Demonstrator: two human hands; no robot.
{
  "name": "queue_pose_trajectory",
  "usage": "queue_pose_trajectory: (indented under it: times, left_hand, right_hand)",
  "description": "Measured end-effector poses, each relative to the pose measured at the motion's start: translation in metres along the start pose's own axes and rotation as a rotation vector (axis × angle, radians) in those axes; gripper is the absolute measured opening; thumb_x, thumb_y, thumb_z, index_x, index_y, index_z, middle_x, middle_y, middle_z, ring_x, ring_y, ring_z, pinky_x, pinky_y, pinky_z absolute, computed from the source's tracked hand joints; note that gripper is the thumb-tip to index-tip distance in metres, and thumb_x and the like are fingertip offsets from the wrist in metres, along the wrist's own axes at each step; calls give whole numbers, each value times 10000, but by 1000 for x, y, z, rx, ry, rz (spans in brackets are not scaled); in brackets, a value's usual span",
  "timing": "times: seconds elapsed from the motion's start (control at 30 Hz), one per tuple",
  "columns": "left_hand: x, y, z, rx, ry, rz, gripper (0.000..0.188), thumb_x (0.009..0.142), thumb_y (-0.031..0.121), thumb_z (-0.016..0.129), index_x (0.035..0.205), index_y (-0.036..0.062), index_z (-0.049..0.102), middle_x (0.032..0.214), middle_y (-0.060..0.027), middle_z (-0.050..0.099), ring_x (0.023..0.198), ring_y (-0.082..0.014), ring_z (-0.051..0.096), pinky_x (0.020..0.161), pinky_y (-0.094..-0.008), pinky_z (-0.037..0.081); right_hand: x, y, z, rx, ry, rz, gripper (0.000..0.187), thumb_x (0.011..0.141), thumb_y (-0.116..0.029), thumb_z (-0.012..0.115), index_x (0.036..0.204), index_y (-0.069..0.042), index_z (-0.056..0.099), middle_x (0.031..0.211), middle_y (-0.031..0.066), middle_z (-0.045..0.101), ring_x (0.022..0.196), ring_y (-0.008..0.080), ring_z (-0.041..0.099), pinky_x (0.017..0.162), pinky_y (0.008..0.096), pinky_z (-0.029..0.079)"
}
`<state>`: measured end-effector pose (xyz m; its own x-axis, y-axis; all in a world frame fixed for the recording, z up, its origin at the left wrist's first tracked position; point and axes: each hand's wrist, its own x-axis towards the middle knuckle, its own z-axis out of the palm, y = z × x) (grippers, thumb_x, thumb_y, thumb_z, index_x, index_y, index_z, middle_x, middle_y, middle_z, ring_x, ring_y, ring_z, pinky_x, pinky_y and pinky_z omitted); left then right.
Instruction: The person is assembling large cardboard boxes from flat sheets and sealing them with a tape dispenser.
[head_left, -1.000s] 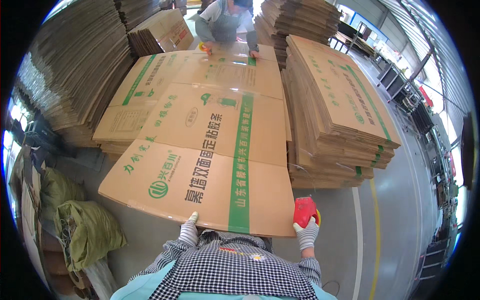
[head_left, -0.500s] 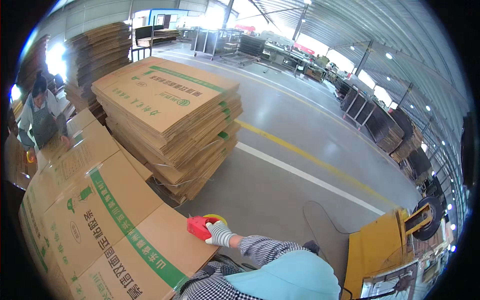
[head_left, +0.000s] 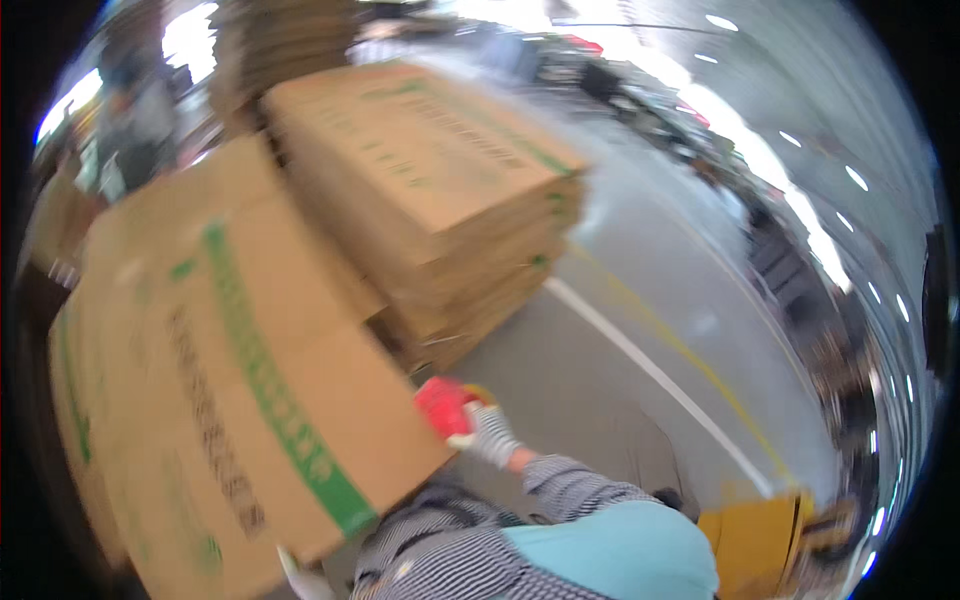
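**Sheet swings left, view blurs**

Since half a second ago the flat cardboard sheet (head_left: 230, 400) fills more of the left. Its long axis runs from lower left up and away. The left hand (head_left: 300, 578) shows at its near edge, grip unclear. The right hand (head_left: 462, 415), red-gloved, clasps the corner, the sheet lying leftward; the stack of flattened boxes (head_left: 440, 190) stands beyond.

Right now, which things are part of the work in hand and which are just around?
In hand: large flat brown cardboard sheet with green stripe; right hand in red-and-white glove on its corner; left hand under its lower edge.
Around: stacked brown cardboard pile; yellow cart; grey floor.
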<state>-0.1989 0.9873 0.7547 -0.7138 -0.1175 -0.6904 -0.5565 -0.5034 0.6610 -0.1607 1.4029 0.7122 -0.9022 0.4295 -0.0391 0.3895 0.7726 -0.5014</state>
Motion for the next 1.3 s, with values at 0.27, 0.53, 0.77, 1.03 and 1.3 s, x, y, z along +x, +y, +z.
queue_pose_trajectory:
  times: [0.27,0.53,0.77,1.03,1.3]
  left_hand:
    - [402,6,34,798,1,330,552,967,200,590,1464,86,378,1299,-58,613,1251,-181,506,1178,-292,275]
    - [433,-19,22,193,238,174,494,972,318,595,1415,123,494,1277,-69,628,1204,-185,547,1093,-324,390]
    - [319,71,136,162,349,266,454,942,325,648,1277,22,598,1097,-89,660,916,-156,585,862,-284,503]
    - [119,192,147,235,617,1043,241,953,240,609,953,15,696,660,16,603,539,-111,519,507,-264,465]
    - [-3,243,198,1033,501,1531,210,939,140,608,1062,-8,693,823,-98,705,654,-225,651,596,-304,514]
  right_hand:
    - [191,-17,42,167,-100,-61,614,630,-350,843,1074,-3,597,929,210,695,845,368,681,768,429,543]
    - [175,-10,38,-50,-276,15,681,617,-375,850,1122,-10,577,981,224,690,895,380,676,802,428,551]
    - [167,70,36,-130,-203,284,721,617,-355,865,1174,-8,565,1020,215,691,915,368,677,817,412,559]
    - [139,155,92,193,-270,339,714,641,-331,873,1193,3,568,1058,210,686,941,336,678,841,402,559]
    - [79,135,125,372,-361,371,602,668,-305,883,1111,-2,611,998,145,705,885,263,683,807,377,559]
